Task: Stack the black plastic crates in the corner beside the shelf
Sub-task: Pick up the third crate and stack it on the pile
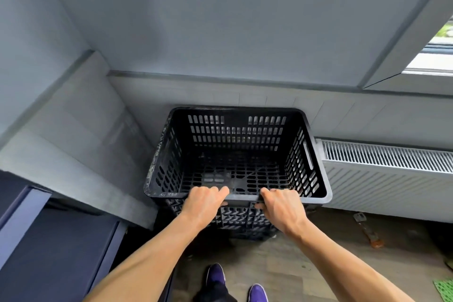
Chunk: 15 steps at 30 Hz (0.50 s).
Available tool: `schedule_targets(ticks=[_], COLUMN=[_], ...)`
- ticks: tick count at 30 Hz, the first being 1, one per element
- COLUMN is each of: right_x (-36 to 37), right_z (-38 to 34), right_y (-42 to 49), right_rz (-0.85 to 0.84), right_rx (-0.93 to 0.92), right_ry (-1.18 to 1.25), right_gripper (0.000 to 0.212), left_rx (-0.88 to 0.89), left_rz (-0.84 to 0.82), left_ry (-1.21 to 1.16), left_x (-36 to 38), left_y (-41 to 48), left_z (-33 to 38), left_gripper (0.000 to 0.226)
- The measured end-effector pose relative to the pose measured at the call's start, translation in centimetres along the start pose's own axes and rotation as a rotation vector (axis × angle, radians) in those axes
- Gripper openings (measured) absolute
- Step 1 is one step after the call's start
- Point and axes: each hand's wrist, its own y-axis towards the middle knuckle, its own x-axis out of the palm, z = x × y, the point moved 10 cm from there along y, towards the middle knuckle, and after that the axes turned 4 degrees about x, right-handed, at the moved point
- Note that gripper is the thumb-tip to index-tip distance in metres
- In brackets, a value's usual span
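An empty black plastic crate (235,149) with slotted walls sits on top of another black crate (242,223) in the corner against the grey wall. Only the lower crate's near side shows beneath it. My left hand (204,200) and my right hand (279,206) both grip the top crate's near rim, fingers curled over the edge, close together near its middle.
A dark blue shelf unit (49,240) stands at the lower left. A white radiator (387,169) runs along the wall right of the crates. A window (434,51) is at the upper right. Small debris (367,230) and a green mat (445,293) lie on the floor at right.
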Motion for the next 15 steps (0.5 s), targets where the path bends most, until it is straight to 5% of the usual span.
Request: schedule_targets(ticks=[15], right_x=[3.3], right_z=[-1.8], right_y=[0.8], right_rz=[-0.128], right_rx=[0.014], right_ry=[0.079], right_gripper=[0.038], left_rx=[-0.005], left_rz=[-0.039], left_ry=[-0.137], left_x=[5.0], left_y=[-0.2], left_z=[-2.4], left_gripper=[0.031])
